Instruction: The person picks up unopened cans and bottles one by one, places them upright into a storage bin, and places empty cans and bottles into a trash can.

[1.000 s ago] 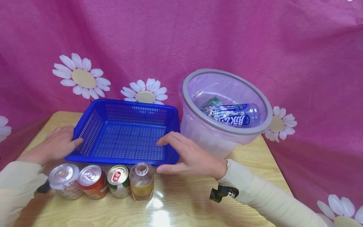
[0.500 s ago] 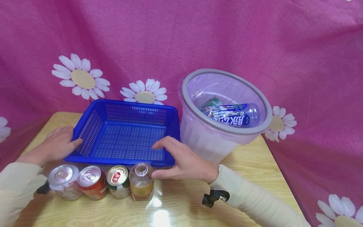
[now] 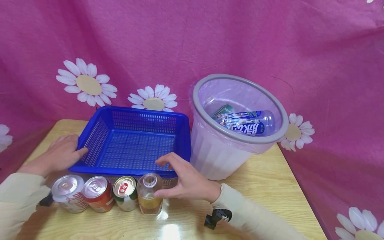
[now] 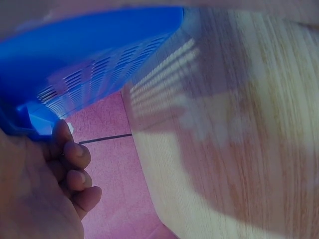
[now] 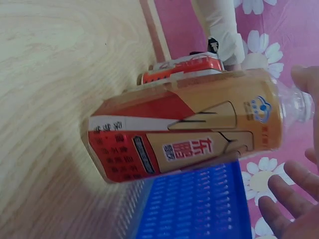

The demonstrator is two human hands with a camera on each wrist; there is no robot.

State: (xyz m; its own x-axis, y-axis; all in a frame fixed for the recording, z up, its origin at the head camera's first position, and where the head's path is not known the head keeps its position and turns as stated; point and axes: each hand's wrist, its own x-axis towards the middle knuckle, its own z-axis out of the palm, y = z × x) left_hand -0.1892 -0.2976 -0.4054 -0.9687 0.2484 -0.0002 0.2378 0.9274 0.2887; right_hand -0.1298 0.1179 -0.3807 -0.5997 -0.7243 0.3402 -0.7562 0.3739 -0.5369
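In the head view my left hand (image 3: 61, 153) grips the left rim of a blue perforated plastic basket (image 3: 118, 171), thumb over its inner side; the left wrist view shows curled fingers by the rim. Fingers spread, my right hand (image 3: 189, 181) stands around the upper part of an uncapped clear plastic bottle (image 3: 150, 203), thumb over its near side. No firm grip shows. The right wrist view shows the bottle's red and gold label (image 5: 189, 134), upright on the table. To its left stand a gold-topped green can (image 3: 126, 195), an orange-red can (image 3: 100, 196) and a silver-white can (image 3: 70, 196).
A pale bin (image 3: 214, 158) with a grey rim and lilac liner stands right of the basket. Inside it lie a clear bottle (image 3: 249, 125) with a blue label and something green. The wooden table (image 3: 264, 186) meets a pink flowered cloth (image 3: 240, 40) behind.
My right hand has moved left and nearer to me, from beside the basket's right corner to the bottle. The left hand, basket and cans have stayed in place.
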